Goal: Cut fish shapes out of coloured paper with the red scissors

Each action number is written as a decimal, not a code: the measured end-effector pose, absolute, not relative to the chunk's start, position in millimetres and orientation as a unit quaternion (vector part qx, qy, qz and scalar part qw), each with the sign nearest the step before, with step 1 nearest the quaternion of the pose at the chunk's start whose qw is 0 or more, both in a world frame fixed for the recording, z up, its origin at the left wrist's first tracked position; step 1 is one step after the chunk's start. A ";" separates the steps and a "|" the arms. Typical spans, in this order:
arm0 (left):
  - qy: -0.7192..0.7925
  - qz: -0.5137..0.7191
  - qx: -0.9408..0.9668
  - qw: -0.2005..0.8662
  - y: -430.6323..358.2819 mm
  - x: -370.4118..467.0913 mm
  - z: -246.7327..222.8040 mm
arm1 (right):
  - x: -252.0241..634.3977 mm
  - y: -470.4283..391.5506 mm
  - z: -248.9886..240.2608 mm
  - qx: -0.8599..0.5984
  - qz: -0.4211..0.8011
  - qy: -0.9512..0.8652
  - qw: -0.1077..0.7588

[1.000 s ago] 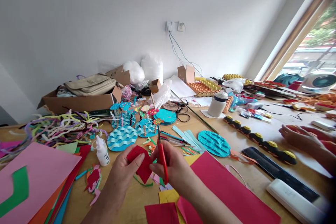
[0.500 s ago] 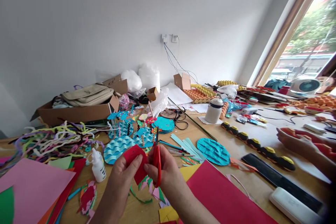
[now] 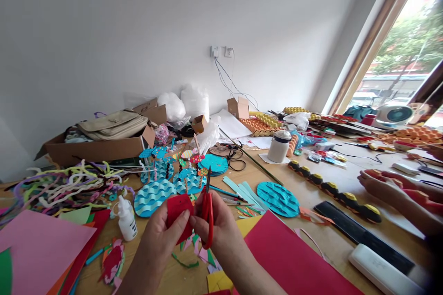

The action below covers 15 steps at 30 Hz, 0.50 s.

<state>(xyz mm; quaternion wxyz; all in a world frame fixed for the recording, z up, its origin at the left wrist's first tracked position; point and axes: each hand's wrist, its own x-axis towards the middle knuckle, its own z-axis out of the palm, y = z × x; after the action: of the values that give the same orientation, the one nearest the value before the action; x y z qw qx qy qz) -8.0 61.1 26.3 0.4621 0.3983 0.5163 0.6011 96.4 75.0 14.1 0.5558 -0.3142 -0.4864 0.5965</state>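
Note:
My left hand [image 3: 162, 233] pinches a small piece of red paper [image 3: 179, 207] between thumb and fingers. In my right hand [image 3: 221, 221] is a pair of scissors [image 3: 209, 221] with red handles, its dark blades pointing up and away from me. The right thumb and fingertips also reach the paper's right edge; whether they grip it I cannot tell. Below the hands lie green, pink and lilac paper scraps [image 3: 199, 251]. Just beyond them stand blue wavy paper discs [image 3: 154, 197] with small paper fish [image 3: 197, 158] on twisted stems.
A white glue bottle [image 3: 127, 219] stands left, near pipe cleaners [image 3: 69, 179] and a pink sheet [image 3: 44, 249]. A large red sheet [image 3: 287, 258] lies right. Farther right are a black-and-yellow egg-carton strip [image 3: 332, 189], a white case [image 3: 380, 269] and another person's hands [image 3: 384, 189].
The view has shifted slightly, so the table's things sit a little farther left. The red paper has turned more upright in my left hand. My right hand still holds the scissors.

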 end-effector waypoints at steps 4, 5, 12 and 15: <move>0.510 0.597 0.403 0.470 59.3 -8.7 24.7 | 98.5 72.9 17.9 -0.328 0.583 -0.505 0.546; 0.511 0.596 0.406 0.468 58.2 -8.6 24.8 | 99.9 72.0 19.7 -0.333 0.578 -0.513 0.540; 0.483 0.598 0.441 0.464 42.4 -5.9 31.7 | 105.6 64.8 32.0 -0.347 0.561 -0.541 0.522; 0.475 0.583 0.461 0.471 26.9 -11.0 25.5 | 106.3 62.3 33.7 -0.359 0.559 -0.544 0.513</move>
<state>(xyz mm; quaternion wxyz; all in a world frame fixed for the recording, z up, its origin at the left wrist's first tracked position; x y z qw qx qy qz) -11.0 26.9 25.5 0.4714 0.4605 0.4747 0.5834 106.3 62.3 33.7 0.5133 -0.3590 -0.5436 0.5587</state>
